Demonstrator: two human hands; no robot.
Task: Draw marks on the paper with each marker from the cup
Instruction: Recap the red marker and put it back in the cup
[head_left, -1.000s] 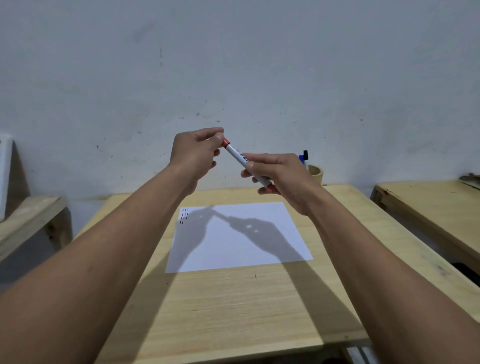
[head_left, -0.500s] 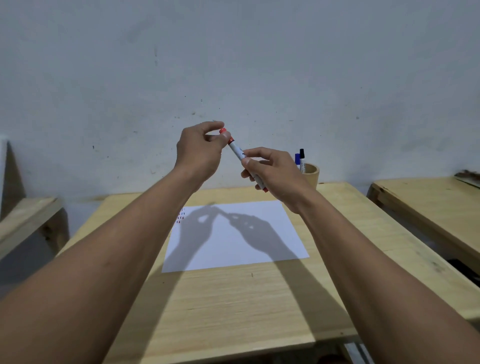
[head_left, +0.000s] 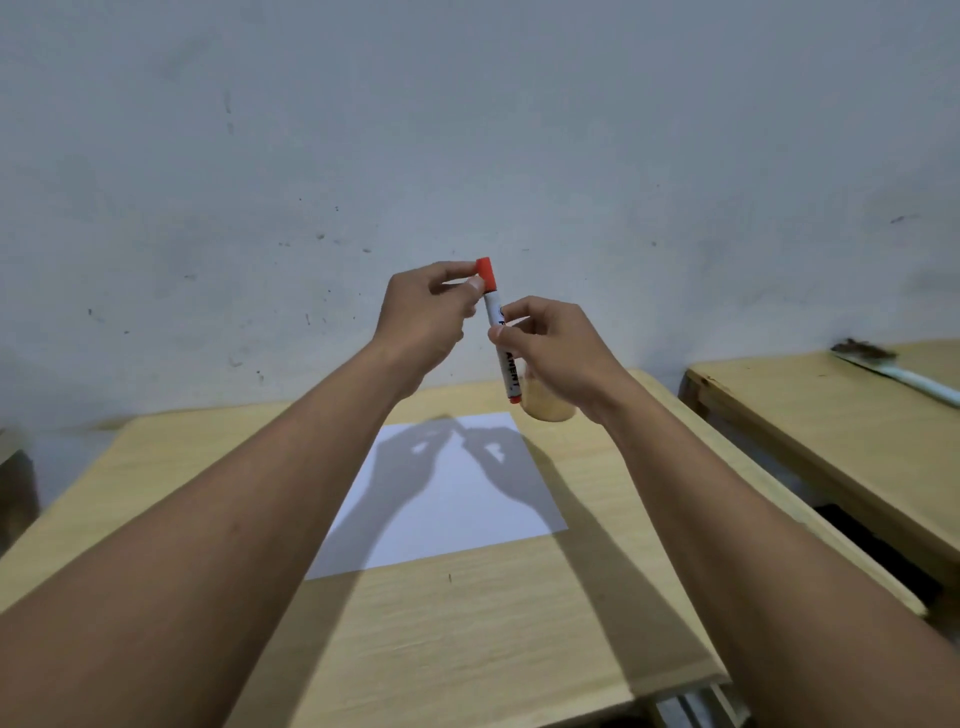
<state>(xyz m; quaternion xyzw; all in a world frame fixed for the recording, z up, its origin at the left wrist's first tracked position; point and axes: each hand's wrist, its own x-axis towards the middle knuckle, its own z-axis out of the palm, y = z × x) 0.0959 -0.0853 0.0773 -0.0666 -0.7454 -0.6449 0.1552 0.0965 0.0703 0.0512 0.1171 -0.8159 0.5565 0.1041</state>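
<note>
A red marker (head_left: 503, 343) with a white barrel stands nearly upright in the air between both hands, above the far end of the table. My left hand (head_left: 428, 317) pinches its red cap (head_left: 487, 274) at the top. My right hand (head_left: 553, 348) grips the barrel lower down. The cap sits on the marker. A white sheet of paper (head_left: 447, 499) lies flat on the wooden table (head_left: 467, 623) below, crossed by the hands' shadows. The wooden cup (head_left: 548, 408) is mostly hidden behind my right hand; its markers are not visible.
A second wooden table (head_left: 831, 415) stands to the right with a long white object (head_left: 904, 376) on it. A grey wall rises just behind the table. A wooden bench edge (head_left: 10, 441) shows at the far left.
The marker has swung from a slant to nearly upright and both hands have risen. The view has shifted, so my right hand now covers the cup and its markers.
</note>
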